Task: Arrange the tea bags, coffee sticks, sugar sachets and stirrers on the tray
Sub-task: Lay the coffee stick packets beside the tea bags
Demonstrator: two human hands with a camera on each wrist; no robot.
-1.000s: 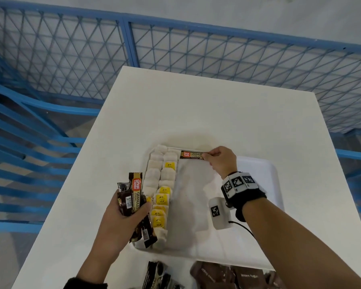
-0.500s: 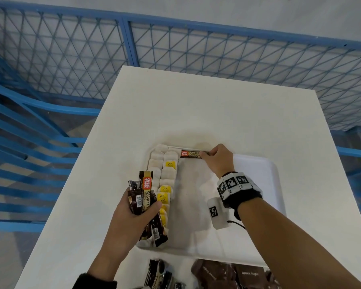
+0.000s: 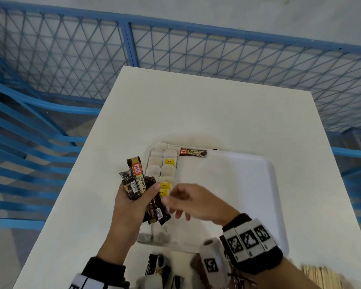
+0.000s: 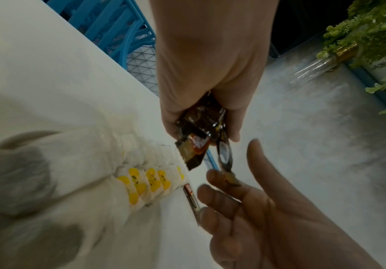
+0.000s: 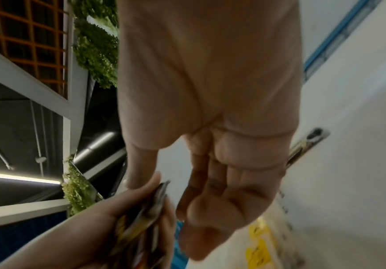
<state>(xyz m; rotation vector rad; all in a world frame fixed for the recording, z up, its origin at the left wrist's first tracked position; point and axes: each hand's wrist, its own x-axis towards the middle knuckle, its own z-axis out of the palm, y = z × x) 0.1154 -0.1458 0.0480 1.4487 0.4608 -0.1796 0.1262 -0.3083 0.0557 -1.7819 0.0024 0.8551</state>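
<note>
A white tray (image 3: 258, 184) lies on the white table (image 3: 196, 111). Two columns of tea bags (image 3: 165, 163) with yellow tags fill its left side. One coffee stick (image 3: 193, 152) lies along the tray's far edge. My left hand (image 3: 133, 203) grips a bundle of coffee sticks (image 3: 139, 182) above the tray's left edge; the bundle (image 4: 199, 127) also shows in the left wrist view. My right hand (image 3: 181, 203), blurred, hovers just right of the bundle with loose fingers (image 5: 210, 209) and holds nothing.
More dark sachets (image 3: 158, 270) lie on the table near its front edge, below the tray. A blue mesh fence (image 3: 175, 49) surrounds the table. The tray's middle and right side are bare.
My right hand let go of the coffee stick at the tray's far edge and drew back to the bundle. My left hand rose slightly and shifted right with the bundle.
</note>
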